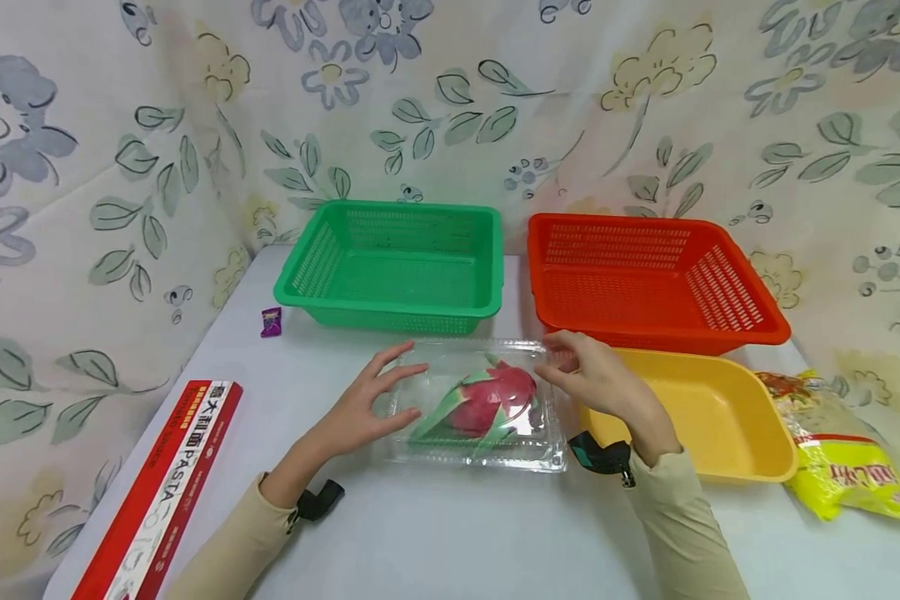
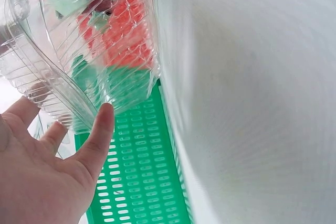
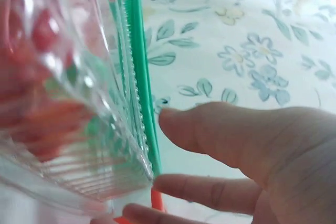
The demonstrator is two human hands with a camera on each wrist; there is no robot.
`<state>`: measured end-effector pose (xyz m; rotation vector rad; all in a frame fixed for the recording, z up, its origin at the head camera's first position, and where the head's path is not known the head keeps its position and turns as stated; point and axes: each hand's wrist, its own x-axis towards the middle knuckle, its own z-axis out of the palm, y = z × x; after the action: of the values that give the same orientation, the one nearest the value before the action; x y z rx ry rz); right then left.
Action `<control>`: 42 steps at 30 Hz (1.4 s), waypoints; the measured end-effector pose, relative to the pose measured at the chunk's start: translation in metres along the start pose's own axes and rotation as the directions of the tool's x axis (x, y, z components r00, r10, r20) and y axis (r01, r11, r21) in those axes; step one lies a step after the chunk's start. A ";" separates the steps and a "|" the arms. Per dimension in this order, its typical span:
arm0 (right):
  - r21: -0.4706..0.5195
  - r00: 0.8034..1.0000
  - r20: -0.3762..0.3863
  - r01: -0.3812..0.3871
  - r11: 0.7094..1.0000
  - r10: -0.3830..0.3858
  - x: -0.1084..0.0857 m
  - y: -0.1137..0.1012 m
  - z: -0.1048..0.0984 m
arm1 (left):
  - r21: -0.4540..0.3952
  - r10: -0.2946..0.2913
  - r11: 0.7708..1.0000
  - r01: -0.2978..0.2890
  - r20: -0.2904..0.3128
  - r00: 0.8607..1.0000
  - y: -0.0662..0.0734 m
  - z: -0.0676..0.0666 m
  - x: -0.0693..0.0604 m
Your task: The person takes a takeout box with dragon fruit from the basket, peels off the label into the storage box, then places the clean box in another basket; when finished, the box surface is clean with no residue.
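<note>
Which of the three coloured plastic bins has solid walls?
The yellow rectangular plastic tub: its visible walls show no holes, unlike the perforated green plastic basket and perforated red plastic basket.

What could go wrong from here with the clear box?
The clear box might slip if lifted: the left hand is spread at its edge, not wrapped around it. The dragon fruit inside is rounded, so it may roll and shift the weight. The right hand is close to the yellow tray and could bump it.
</note>
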<state>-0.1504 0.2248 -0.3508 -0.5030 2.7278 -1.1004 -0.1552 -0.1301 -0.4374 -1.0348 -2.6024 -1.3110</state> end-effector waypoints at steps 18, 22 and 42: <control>-0.060 0.997 0.009 -0.081 0.995 0.082 0.009 -0.001 0.012 | -0.056 -0.018 0.998 0.017 -0.014 1.000 -0.004 -0.009 0.003; -0.052 0.996 0.026 -0.088 0.995 0.089 0.009 0.000 0.011 | -0.045 0.002 0.999 -0.005 -0.076 0.997 -0.004 -0.016 0.011; -0.018 0.980 0.099 -0.170 0.985 0.171 0.008 -0.002 0.014 | 0.268 -0.045 0.915 0.301 -0.675 0.737 -0.063 -0.089 0.055</control>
<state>-0.1537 0.2120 -0.3598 -0.3094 2.6328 -0.9923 -0.2561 -0.1916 -0.4062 -0.1909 -2.2642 -0.9194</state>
